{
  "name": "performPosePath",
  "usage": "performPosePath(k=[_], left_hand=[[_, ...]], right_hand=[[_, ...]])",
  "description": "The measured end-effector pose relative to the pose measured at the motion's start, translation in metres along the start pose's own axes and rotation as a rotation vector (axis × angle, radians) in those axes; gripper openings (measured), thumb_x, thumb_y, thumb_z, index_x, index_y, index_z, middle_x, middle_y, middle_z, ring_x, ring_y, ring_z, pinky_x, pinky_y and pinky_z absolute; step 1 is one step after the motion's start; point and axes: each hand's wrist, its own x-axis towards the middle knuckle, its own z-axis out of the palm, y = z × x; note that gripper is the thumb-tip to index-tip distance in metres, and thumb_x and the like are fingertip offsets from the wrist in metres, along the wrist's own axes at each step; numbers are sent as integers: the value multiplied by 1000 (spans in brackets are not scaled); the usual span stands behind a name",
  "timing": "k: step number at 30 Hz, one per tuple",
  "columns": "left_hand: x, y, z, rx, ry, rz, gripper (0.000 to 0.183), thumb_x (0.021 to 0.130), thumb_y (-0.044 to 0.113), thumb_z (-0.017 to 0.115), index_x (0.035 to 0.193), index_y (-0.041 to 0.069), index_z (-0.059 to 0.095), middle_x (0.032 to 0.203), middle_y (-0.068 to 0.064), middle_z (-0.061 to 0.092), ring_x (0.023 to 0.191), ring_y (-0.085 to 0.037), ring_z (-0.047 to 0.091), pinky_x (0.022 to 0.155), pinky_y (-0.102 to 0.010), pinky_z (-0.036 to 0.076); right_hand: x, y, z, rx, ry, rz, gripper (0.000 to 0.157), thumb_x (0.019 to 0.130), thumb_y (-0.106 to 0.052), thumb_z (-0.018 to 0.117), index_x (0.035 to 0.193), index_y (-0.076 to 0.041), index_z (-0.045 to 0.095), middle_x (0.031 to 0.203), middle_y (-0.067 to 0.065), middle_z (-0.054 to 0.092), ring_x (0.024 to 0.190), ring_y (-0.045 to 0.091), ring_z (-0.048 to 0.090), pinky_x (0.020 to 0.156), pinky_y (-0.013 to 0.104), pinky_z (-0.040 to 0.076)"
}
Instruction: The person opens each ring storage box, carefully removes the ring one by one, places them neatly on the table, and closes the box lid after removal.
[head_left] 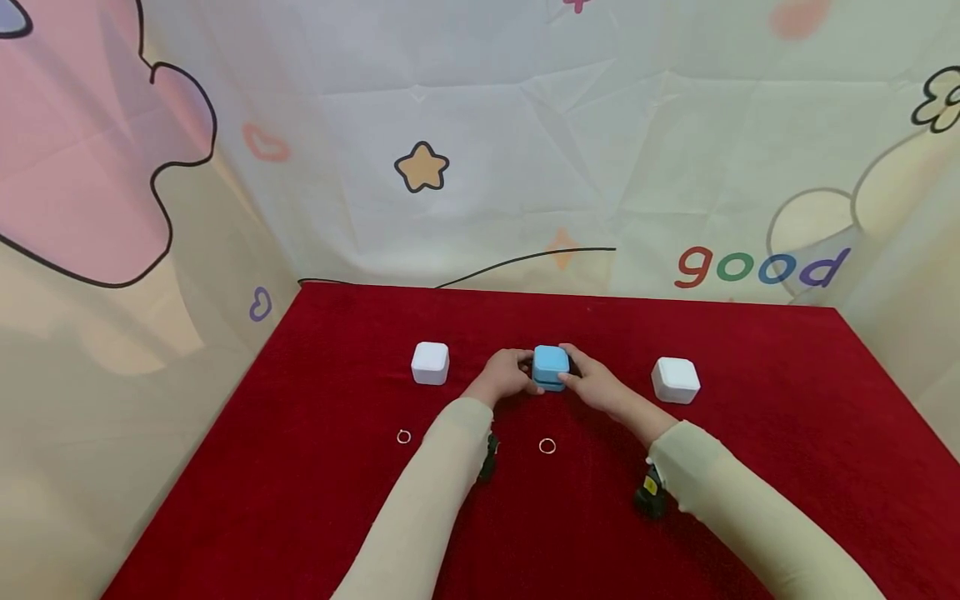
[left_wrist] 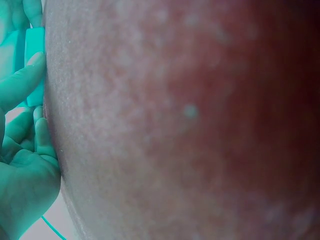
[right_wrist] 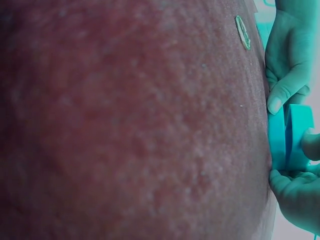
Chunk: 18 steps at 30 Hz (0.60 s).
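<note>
A small light-blue box [head_left: 551,363], like a ring box, sits on the red cloth between both hands. A narrow dark gap shows between its lid [right_wrist: 300,136] and its base [right_wrist: 277,142] in the right wrist view. My left hand [head_left: 507,375] grips the box from the left, thumb low on the base. From the right, my right hand [head_left: 594,385] holds it, with the thumb on the front of the lid. What lies inside the box is hidden. A ring [head_left: 547,446] lies on the cloth in front of the box.
White box [head_left: 431,364] stands to the left and another white box [head_left: 676,381] to the right. A second small ring [head_left: 403,437] lies in front of the left one. The red cloth [head_left: 300,500] ends at a printed fabric backdrop [head_left: 525,167].
</note>
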Motion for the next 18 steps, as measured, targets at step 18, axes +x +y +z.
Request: performPosePath(k=[18], left_hand=[[1, -1, 0, 11, 6, 10, 64, 87, 8, 78, 146, 0, 54, 139, -19, 64, 127, -32, 60, 110, -43, 51]], right_hand=[[0, 1, 2, -25, 12, -15, 59, 107, -8, 47, 158, 7, 20, 160, 36, 31, 149, 50, 33, 122, 62, 31]])
